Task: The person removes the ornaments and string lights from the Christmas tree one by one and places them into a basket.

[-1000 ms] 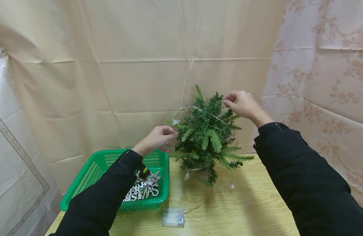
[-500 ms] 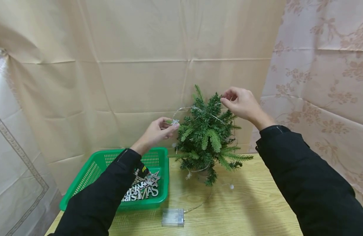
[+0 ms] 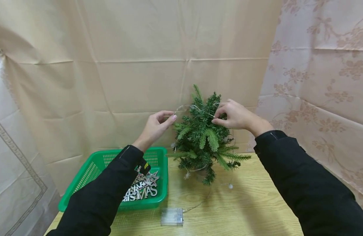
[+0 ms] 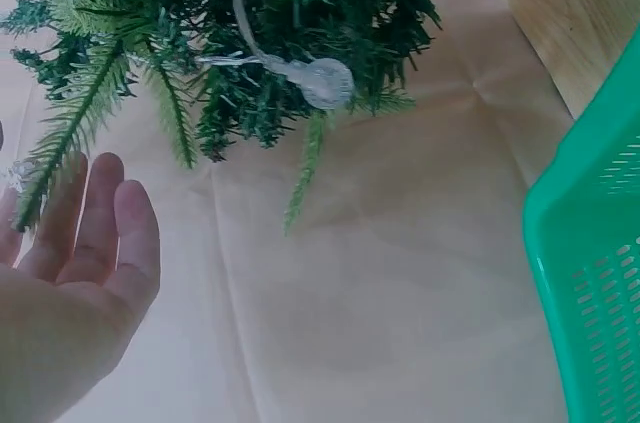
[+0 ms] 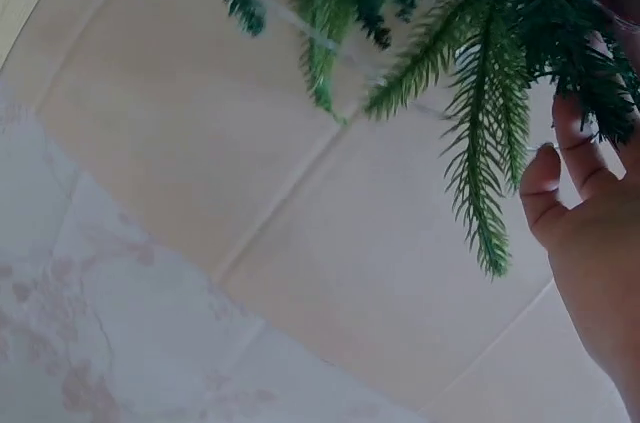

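Observation:
A small artificial Christmas tree (image 3: 209, 141) stands in a pot, wound with a clear-wired string light (image 3: 183, 106). At the tree's upper left, my left hand (image 3: 156, 126) pinches the string light between thumb and index finger. Its other fingers show beside a branch in the left wrist view, close to a clear bulb (image 4: 325, 83) hanging on the foliage. On the upper right side, my right hand (image 3: 236, 116) pinches the wire in front of the branches. Among the needles in the right wrist view, its fingertips are partly hidden.
Left of the tree sits a green basket (image 3: 164, 186) with wooden letters (image 3: 144, 191) and stars inside. A clear battery box (image 3: 172, 217) lies in front, its cable running to the tree. Another bulb (image 3: 230, 186) lies on the wooden table (image 3: 243, 213). Cloth hangs behind and at both sides.
My left hand has risen along the tree's left side, from a lower bit of the wire to the snowflake light and its loop. My right hand has moved down and left.

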`<state>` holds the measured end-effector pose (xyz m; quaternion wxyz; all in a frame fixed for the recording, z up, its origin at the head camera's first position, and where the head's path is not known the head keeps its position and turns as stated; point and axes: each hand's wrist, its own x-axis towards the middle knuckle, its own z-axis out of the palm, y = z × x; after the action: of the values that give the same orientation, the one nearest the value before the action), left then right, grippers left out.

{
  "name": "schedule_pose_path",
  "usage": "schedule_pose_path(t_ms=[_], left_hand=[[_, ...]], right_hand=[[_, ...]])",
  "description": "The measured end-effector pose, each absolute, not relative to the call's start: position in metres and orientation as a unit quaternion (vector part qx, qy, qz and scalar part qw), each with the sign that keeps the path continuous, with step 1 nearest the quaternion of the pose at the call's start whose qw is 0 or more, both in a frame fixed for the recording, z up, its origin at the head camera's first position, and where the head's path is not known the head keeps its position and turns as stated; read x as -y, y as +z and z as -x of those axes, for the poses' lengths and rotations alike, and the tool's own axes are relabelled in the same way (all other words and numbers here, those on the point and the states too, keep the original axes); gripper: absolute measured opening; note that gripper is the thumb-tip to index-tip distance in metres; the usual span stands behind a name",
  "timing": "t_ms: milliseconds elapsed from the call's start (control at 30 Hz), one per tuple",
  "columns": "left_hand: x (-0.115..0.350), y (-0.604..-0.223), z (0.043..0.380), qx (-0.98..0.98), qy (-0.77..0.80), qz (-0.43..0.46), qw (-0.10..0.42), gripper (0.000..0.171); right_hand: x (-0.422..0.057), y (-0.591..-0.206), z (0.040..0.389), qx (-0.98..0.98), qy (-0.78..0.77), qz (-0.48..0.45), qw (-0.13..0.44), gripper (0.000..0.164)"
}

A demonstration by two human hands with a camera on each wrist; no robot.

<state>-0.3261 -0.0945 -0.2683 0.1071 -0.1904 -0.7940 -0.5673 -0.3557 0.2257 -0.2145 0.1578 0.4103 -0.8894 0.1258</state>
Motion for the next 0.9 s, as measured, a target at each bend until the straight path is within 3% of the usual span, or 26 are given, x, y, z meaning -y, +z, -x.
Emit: schedule_pose_path(t_ms=[533,733,900], left_hand=[[0.085,-0.233,0.315,0.704,-0.634,0.257,0.188,0.032],[0.086,-0.229,0.305,0.669,-0.657,0.268,0.221,0.027],[0.092,-0.232,0.292,0.668,-0.66,0.271,0.214,0.025]], right_hand=[[-0.24,-0.208,0.341,0.871,0.365,-0.295,0.145,0.038],[-0.251,-0.211,0.33,0.841,0.43,-0.288,0.159,0.034],[-0.264,-0.211,0.314,0.838,0.423,-0.316,0.137,0.031]])
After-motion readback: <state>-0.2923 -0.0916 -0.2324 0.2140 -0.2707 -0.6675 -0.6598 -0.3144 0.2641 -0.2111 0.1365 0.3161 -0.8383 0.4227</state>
